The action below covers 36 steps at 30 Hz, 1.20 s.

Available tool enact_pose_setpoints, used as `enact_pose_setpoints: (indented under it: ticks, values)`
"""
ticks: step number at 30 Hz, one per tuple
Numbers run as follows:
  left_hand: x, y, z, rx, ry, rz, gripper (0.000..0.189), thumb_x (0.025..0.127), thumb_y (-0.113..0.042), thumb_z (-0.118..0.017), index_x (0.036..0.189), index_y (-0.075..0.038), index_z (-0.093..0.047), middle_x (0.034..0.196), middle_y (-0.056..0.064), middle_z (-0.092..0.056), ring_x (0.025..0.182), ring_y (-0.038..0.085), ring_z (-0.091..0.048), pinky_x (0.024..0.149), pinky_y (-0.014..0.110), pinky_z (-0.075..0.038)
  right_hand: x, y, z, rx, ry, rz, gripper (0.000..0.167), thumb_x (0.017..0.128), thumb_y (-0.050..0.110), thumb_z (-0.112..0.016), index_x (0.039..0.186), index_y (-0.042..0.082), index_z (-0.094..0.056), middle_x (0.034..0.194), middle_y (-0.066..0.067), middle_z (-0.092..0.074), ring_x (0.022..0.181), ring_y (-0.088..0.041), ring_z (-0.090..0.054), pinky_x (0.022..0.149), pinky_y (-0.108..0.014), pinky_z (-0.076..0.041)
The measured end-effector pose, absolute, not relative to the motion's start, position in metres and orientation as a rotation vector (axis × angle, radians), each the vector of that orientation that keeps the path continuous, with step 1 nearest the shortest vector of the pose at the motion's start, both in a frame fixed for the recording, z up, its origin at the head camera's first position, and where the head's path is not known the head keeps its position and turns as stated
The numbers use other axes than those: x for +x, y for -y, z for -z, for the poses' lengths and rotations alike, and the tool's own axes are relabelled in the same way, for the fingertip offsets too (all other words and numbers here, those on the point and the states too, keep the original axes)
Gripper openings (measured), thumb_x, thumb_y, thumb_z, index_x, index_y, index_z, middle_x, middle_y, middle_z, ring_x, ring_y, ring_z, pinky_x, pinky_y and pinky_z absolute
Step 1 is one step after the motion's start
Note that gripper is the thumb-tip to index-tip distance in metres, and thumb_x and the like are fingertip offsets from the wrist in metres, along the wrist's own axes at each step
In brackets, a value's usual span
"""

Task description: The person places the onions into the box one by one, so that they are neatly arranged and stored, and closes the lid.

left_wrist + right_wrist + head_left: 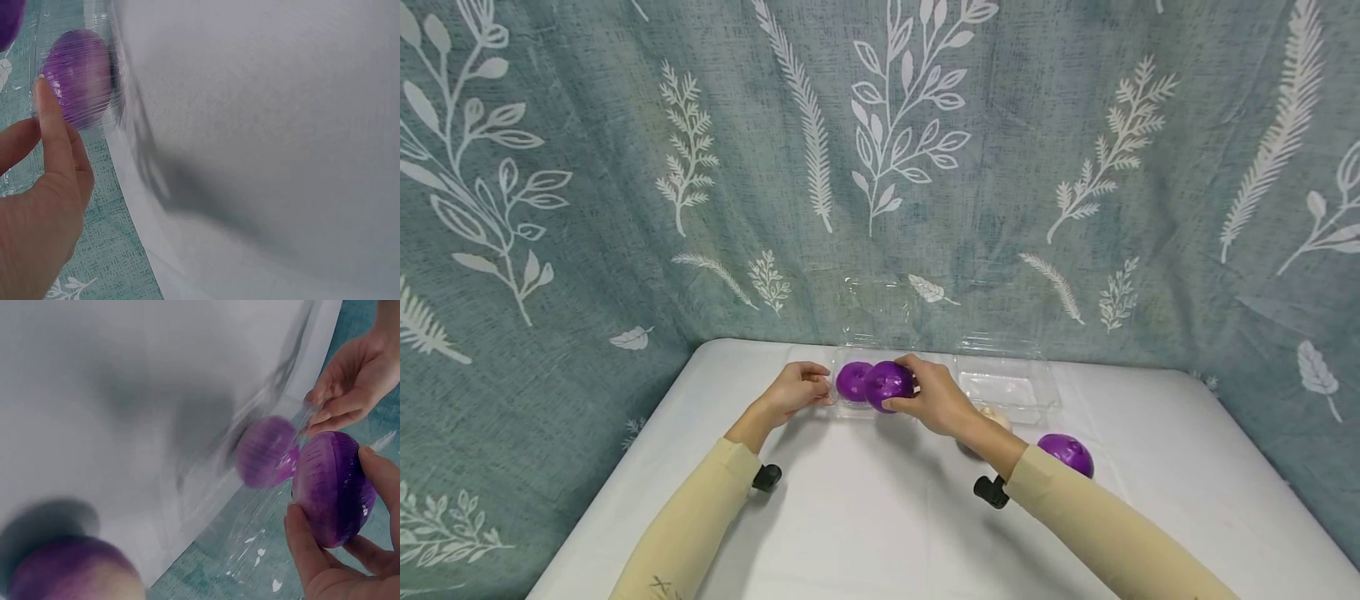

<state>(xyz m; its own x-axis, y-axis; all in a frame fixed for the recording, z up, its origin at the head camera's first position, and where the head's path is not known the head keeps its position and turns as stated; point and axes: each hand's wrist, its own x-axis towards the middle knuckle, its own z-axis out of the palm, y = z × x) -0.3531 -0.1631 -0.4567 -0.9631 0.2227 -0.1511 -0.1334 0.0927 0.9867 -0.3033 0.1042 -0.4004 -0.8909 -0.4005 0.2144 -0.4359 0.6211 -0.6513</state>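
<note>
My right hand (934, 395) holds a glossy purple onion-like bulb (887, 386) between thumb and fingers, over the right part of a clear plastic clamshell container (852, 412). A second purple bulb (853, 381) sits inside that container, partly overlapped by the held one in the head view. In the left wrist view its purple side (78, 78) shows through the clear wall. My left hand (793, 390) pinches the container's left edge, with the index finger stretched along the wall. The right wrist view shows the held bulb (334, 487) streaked from dark purple to paler violet.
Another clear container (1000, 387) stands open to the right. A pale-topped bulb (995, 416) is partly hidden behind my right forearm, and a purple bulb (1066, 453) lies beyond the sleeve. A patterned curtain (880, 167) hangs along the far edge of the white table (865, 517).
</note>
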Motion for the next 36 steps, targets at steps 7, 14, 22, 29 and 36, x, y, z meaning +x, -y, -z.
enact_pose_setpoints:
  ticks: [7, 14, 22, 29, 36]
  values:
    - [-0.354, 0.162, 0.457, 0.074, -2.105, -1.958, 0.041, 0.1, 0.01, -0.053, 0.139, 0.02, -0.043, 0.107, 0.015, -0.051, 0.088, 0.023, -0.065, 0.091, 0.038, -0.062, -0.316, -0.111, 0.407, 0.783, 2.754, -1.056, 0.061, 0.085, 0.017, -0.085, 0.136, -0.002, -0.057, 0.127, -0.02, -0.067, 0.113, -0.031, -0.067, 0.098, -0.041, -0.058]
    - [-0.354, 0.163, 0.456, 0.067, -2.093, -1.958, 0.042, 0.1, 0.01, -0.052, 0.14, 0.019, -0.042, 0.108, 0.016, -0.052, 0.086, 0.022, -0.065, 0.088, 0.034, -0.062, -0.328, -0.114, 0.41, 0.758, 2.763, -1.01, 0.061, 0.086, 0.017, -0.085, 0.136, -0.003, -0.056, 0.127, -0.021, -0.066, 0.116, -0.034, -0.066, 0.101, -0.043, -0.056]
    - [-0.354, 0.163, 0.457, 0.051, -2.093, -1.956, 0.042, 0.1, 0.009, -0.053, 0.14, 0.019, -0.043, 0.105, 0.014, -0.052, 0.083, 0.02, -0.065, 0.085, 0.032, -0.063, -0.341, -0.114, 0.42, 0.707, 2.801, -0.959, 0.062, 0.086, 0.018, -0.085, 0.136, -0.005, -0.055, 0.128, -0.024, -0.065, 0.118, -0.037, -0.065, 0.104, -0.045, -0.054]
    - [-0.353, 0.162, 0.456, 0.034, -2.109, -1.957, 0.042, 0.1, 0.009, -0.054, 0.14, 0.018, -0.045, 0.105, 0.014, -0.052, 0.086, 0.023, -0.066, 0.086, 0.033, -0.063, -0.35, -0.112, 0.427, 0.668, 2.815, -0.908, 0.061, 0.084, 0.017, -0.086, 0.132, -0.008, -0.056, 0.124, -0.027, -0.066, 0.115, -0.039, -0.065, 0.103, -0.047, -0.055]
    - [-0.353, 0.162, 0.456, 0.055, -2.107, -1.959, 0.041, 0.1, 0.009, -0.053, 0.139, 0.019, -0.044, 0.106, 0.016, -0.053, 0.083, 0.021, -0.067, 0.086, 0.034, -0.063, -0.356, -0.109, 0.429, 0.628, 2.86, -0.843, 0.062, 0.084, 0.019, -0.087, 0.13, -0.008, -0.056, 0.123, -0.026, -0.066, 0.116, -0.039, -0.064, 0.103, -0.047, -0.054]
